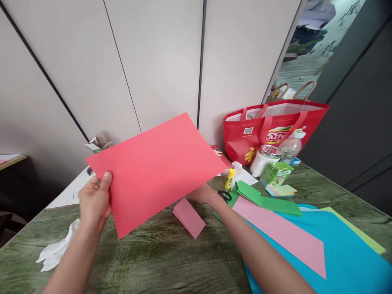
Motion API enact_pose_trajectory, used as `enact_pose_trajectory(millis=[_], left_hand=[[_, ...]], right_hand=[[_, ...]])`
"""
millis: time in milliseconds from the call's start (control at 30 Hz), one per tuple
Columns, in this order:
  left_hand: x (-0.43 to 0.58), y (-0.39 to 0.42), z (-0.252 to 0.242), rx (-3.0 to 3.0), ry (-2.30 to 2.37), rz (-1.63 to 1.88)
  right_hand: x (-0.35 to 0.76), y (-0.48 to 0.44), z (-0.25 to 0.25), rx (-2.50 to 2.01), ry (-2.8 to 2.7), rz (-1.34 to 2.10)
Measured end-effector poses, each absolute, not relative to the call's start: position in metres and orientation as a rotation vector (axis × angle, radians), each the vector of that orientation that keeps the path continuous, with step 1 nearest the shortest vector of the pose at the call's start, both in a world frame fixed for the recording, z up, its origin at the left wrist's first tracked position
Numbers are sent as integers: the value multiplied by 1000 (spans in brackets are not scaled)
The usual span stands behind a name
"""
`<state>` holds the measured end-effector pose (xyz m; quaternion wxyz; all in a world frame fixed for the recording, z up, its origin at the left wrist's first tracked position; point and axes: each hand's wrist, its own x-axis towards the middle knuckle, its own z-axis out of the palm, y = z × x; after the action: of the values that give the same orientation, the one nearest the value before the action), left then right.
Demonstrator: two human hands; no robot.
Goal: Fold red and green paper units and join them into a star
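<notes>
My left hand [94, 200] pinches a red sheet of paper [159, 167] at its left edge, thumb on top. The sheet is tilted in the air above the table. Beneath its lower right edge my right hand [199, 193] reaches in; the fingers are hidden behind the paper, so what they touch does not show. Just below that hand lies a small folded pink paper [189, 218]. Black-handled scissors [225, 196] rest to the right of my right wrist, close to a yellow glue stick [230, 179] standing upright.
Pink [284, 234], green [269, 203] and blue papers [346, 261] overlap at the right. Behind them stand a green box [277, 173], a white jar [263, 161], a plastic bottle [291, 146] and a red bag [239, 141]. A crumpled white tissue [59, 249] lies at the left.
</notes>
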<state>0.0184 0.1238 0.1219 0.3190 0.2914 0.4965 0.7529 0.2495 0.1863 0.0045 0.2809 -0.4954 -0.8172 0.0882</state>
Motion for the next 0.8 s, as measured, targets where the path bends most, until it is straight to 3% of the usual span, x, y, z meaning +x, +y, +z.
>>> enact_pose_trajectory(millis=[200,400,500,667,800], left_hand=[[13,117,68,573,1077,1982],[49,111,51,420,862,1725],[59,110,43,391,747,1648],[63,106,38,432,695,1620],[66,100,40,491,670,1612]], right_hand=[[243,96,-4,-1744,-2191,346],[243,68,2,-1342,-2187,405],[269,66,5,-1272,-2118,289],[362,79,12,-1733,-1638,-138],[404,90,4,-1852,-1712,-302]])
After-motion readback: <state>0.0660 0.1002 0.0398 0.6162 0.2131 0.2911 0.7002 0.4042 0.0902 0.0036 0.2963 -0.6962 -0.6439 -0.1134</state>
